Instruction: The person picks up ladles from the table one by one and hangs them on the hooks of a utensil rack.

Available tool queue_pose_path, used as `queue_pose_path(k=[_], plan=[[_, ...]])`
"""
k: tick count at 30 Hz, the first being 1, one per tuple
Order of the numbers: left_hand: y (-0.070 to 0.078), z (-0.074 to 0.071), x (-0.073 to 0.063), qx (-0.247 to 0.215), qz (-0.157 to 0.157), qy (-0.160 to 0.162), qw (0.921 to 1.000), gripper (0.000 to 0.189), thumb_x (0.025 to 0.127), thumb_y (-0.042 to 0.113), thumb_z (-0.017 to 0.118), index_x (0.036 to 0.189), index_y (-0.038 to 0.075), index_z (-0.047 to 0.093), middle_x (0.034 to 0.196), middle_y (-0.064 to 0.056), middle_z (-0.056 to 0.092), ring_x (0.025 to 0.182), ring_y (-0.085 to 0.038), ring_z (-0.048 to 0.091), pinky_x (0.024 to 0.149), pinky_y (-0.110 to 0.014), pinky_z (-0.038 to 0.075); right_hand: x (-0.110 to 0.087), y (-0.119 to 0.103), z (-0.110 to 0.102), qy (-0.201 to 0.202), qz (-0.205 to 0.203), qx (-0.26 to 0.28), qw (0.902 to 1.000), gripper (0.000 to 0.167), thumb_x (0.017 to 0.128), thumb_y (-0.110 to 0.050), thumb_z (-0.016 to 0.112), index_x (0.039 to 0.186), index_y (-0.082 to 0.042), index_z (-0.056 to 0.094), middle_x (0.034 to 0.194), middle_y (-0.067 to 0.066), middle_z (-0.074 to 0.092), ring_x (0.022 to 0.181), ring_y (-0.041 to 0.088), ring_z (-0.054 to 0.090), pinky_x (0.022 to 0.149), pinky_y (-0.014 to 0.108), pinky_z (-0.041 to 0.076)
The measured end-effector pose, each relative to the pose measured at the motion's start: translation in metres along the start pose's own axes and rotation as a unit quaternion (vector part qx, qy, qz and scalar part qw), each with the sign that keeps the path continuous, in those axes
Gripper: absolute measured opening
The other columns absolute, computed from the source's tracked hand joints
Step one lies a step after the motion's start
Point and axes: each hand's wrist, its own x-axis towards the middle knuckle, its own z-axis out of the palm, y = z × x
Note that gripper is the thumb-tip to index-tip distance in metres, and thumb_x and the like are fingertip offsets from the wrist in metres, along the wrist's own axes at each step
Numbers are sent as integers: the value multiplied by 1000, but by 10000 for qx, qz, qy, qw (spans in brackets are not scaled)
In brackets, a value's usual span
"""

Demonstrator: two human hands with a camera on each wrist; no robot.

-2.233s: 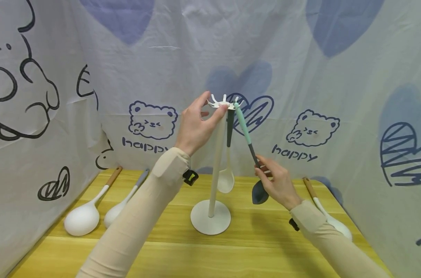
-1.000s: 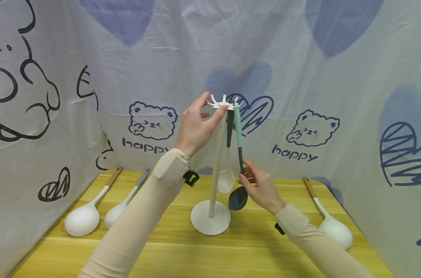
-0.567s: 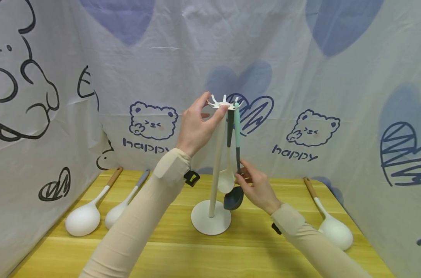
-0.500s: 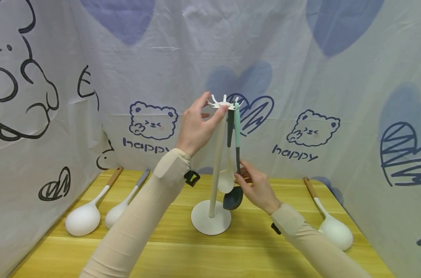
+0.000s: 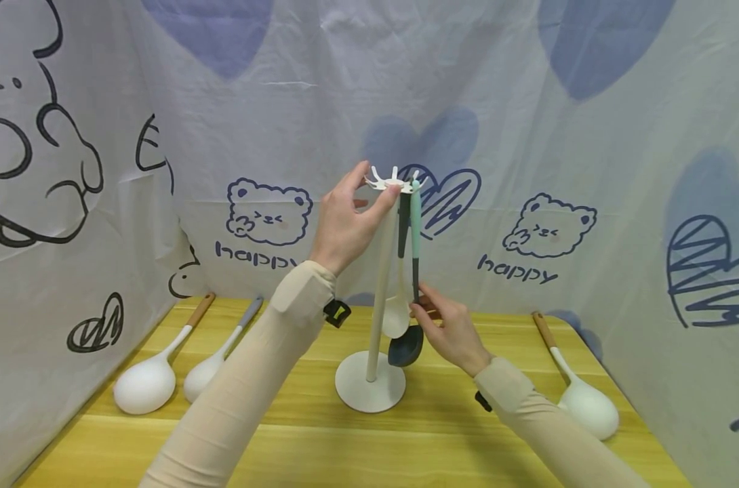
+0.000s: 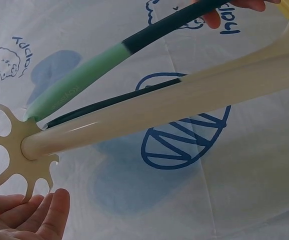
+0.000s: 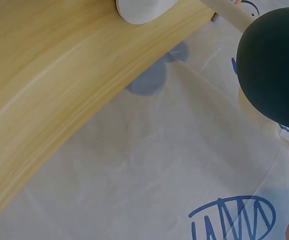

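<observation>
Pinching, seemingly, the ladle [image 5: 415, 237], the right hand [image 5: 451, 331] sits lower than the left hand [image 5: 348, 222] gripping the rack [image 5: 380, 298].

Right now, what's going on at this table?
A person's left hand holds the top of a white round-based utensil stand. The right hand pinches a mint-handled ladle with a dark bowl by its shaft, handle end at the stand's hooks; whether it's hooked isn't clear. A dark-handled cream spoon hangs alongside. Two white ladles lie left on the yellow wood-grain table, a third white ladle right.
</observation>
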Motion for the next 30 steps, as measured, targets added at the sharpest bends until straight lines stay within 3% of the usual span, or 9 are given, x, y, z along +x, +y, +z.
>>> queue_pose_path(k=[8, 18, 30], plan=[[0, 1, 0, 22, -12, -5, 10000, 66, 95, 40, 62, 148, 7, 41, 148, -13, 49, 130, -23, 53, 99, -33, 53, -1, 1, 0, 15, -23, 40, 10000, 29, 93, -2, 65, 121, 0, 62, 94, 10, 73, 81, 17, 71, 69, 25, 61], [0, 2, 0, 9, -12, 11, 10000, 66, 96, 40, 62, 149, 6, 40, 150, -10, 47, 131, -22, 52, 99, -33, 53, -4, 2, -1, 23, 3, -162, 9999, 31, 91, -1, 67, 122, 3, 64, 99, 14, 74, 82, 20, 73, 69, 27, 62], [-9, 0, -5, -54, 67, 16, 10000, 70, 94, 44, 61, 152, 13, 35, 151, -8, 45, 129, -21, 53, 95, -33, 54, -10, 3, -2, -183, 409, -275, 9986, 25, 95, -7, 63, 119, -1, 67, 107, 13, 74, 89, 22, 73, 73, 30, 62]])
